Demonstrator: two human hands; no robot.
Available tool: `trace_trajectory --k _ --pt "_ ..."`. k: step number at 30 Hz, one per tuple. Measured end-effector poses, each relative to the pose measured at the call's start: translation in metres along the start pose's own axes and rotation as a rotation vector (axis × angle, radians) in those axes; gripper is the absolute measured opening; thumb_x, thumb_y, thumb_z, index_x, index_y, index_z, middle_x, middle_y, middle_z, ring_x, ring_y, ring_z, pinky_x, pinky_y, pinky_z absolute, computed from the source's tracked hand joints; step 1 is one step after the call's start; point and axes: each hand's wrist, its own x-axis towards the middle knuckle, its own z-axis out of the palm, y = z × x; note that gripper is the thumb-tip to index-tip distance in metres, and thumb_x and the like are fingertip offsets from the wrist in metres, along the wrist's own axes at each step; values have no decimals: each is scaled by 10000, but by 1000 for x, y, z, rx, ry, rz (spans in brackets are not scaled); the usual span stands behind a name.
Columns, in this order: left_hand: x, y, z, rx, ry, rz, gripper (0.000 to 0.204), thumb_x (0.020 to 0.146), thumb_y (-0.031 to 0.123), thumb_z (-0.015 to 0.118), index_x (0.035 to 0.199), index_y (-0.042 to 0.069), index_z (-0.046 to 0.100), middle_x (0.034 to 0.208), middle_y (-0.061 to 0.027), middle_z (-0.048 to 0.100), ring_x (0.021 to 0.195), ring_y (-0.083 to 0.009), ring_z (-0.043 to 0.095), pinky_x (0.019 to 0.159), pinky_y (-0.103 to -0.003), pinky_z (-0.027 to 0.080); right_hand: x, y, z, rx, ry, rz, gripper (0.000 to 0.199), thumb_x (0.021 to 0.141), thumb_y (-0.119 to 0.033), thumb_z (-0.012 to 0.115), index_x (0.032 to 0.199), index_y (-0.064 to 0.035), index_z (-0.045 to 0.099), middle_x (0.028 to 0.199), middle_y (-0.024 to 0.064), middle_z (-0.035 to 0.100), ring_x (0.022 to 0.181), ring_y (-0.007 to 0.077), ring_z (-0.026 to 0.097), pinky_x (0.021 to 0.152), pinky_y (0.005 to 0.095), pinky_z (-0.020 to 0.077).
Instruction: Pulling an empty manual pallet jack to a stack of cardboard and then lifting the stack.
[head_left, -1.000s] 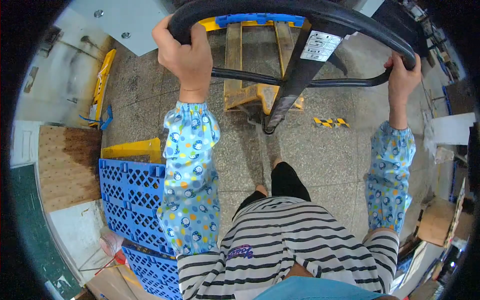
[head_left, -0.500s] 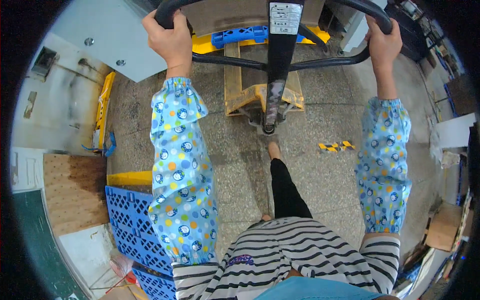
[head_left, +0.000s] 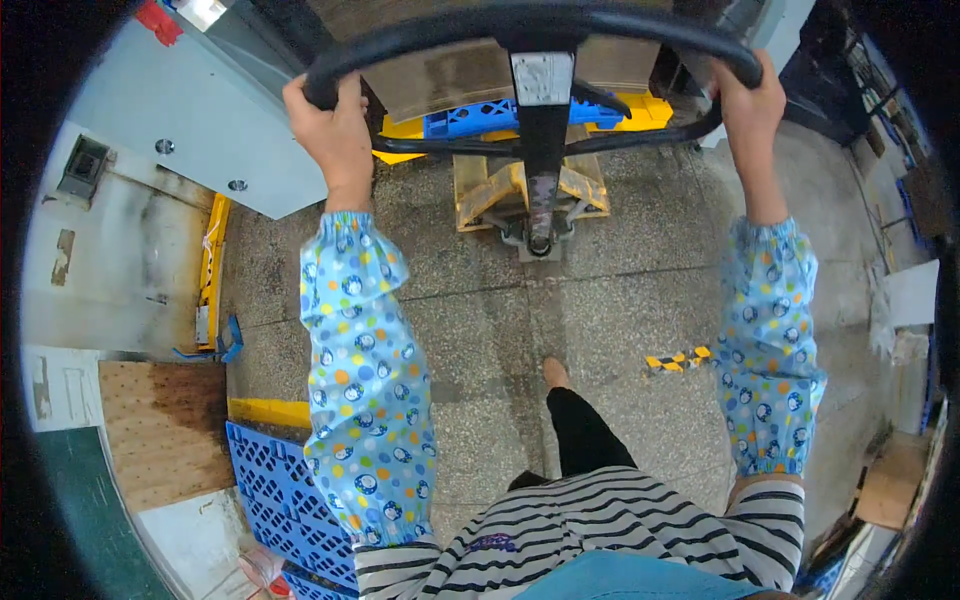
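Both of my hands grip the black loop handle [head_left: 440, 34] of a hand pallet jack. My left hand [head_left: 335, 135] is closed around the loop's left side, and my right hand [head_left: 752, 125] around its right side. From the loop a black shaft [head_left: 541, 150] with a pale label runs down to the jack's worn yellow base [head_left: 487, 196]. Beyond the base a blue plastic pallet [head_left: 475, 119] shows, with a brown cardboard load [head_left: 450, 82] above it. My arms are stretched forward in patterned blue oversleeves.
A pale cabinet [head_left: 200, 130] stands at the left, near a yellow guard rail [head_left: 212, 265]. Blue lattice pallets [head_left: 285, 490] lean at the lower left. Black-and-yellow tape [head_left: 678, 360] marks the speckled floor. Along the right edge are cardboard boxes [head_left: 890, 480] and shelving.
The floor tape, rail and leaning pallets have shifted down the view, so the jack and I have moved forward. More of the loop handle shows, and both hands still grip it.
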Motion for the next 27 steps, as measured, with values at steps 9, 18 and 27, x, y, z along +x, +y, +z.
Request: trace_trajectory --k 9,18,27 --pt "-67 -17 -50 220 22 -35 186 705 9 665 807 28 510 746 -27 517 689 -107 467 652 -248 422 -89 -17 4 44 -46 -9 164 678 48 629 767 -27 514 666 62 534 617 138 503 600 254 433" --pt "-113 -50 -78 154 -39 -125 184 769 63 691 742 39 510 779 -37 534 731 -147 507 709 -284 429 -147 -10 15 126 -191 18 174 697 36 676 755 -35 527 746 71 551 696 174 545 624 274 439" --pt "-92 16 -117 653 -1054 114 294 544 115 747 730 43 530 767 -126 558 728 -320 556 670 -406 452 -126 -60 -18 -87 -1139 -134 334 580 -210 750 775 -54 529 767 150 545 748 336 545 640 414 444"
